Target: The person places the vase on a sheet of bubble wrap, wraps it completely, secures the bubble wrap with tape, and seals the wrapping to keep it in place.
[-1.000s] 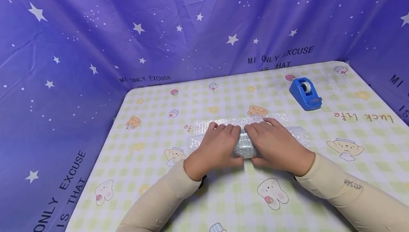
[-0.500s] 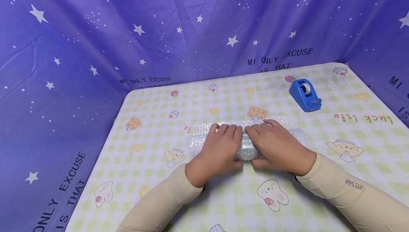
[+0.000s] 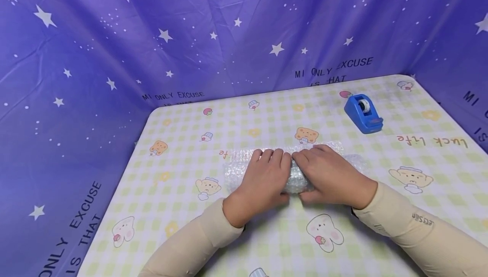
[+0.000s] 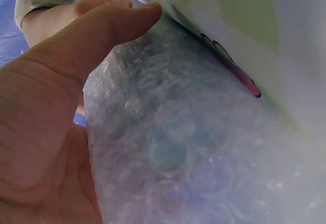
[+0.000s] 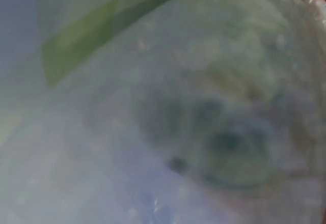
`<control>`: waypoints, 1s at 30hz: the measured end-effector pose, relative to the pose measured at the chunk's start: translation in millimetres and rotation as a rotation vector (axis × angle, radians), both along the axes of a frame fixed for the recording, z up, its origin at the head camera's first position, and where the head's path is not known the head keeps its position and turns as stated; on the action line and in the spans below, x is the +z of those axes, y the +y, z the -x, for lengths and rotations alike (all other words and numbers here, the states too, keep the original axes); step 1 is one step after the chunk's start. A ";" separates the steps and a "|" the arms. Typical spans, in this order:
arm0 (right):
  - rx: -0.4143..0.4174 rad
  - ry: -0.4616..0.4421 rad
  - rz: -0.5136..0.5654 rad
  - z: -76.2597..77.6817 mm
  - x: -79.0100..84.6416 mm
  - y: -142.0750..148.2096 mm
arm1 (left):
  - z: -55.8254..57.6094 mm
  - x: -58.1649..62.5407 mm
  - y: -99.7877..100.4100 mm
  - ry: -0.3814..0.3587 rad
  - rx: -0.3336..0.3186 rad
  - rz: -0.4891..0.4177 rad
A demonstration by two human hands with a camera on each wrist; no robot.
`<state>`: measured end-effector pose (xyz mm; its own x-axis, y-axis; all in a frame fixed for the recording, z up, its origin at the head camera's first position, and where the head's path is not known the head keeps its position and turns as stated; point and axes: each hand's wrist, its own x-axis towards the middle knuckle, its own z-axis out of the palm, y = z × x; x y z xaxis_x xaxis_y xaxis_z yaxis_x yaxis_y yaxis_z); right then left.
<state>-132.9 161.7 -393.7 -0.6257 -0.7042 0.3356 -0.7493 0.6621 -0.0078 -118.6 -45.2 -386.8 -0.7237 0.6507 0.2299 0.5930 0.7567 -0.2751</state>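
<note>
A roll of clear bubble wrap [image 3: 298,180] lies crosswise on the table, with a flat flap [image 3: 244,155] of the sheet reaching out beyond its far side. My left hand [image 3: 264,179] grips the roll left of its middle, fingers curled over the top and thumb low on the near side. Close beside it, my right hand [image 3: 328,176] holds the roll the same way. In the left wrist view the thumb [image 4: 102,35] lies along the bubbly surface. Something dark and greenish shows blurred through the wrap [image 5: 219,142] in the right wrist view; its kind is hidden.
A blue tape dispenser [image 3: 364,114] with a roll of tape stands at the back right of the table. The checked tablecloth [image 3: 183,234] carries cartoon prints. A purple star-patterned curtain [image 3: 228,56] hangs behind and at both sides.
Both hands have drawn the bubble wrap roll slightly toward the person, with the left hand shifting a little to the right. The tape dispenser stays in place.
</note>
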 end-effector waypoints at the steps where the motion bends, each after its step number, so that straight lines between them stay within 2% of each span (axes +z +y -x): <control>1: 0.003 -0.002 0.002 0.0 -0.2 0.1 | -0.2 0.2 -0.1 0.001 0.002 0.005; 10: 0.018 -0.022 0.012 -0.4 -0.2 0.8 | -4.6 3.0 0.3 0.028 0.043 0.054; 16: -0.010 -0.017 -0.009 -2.9 -0.2 -0.7 | -3.9 3.7 -1.2 0.049 0.021 0.039; 30: -0.050 -0.025 -0.040 -7.2 2.2 -0.2 | 4.0 2.5 -4.1 0.013 -0.019 -0.022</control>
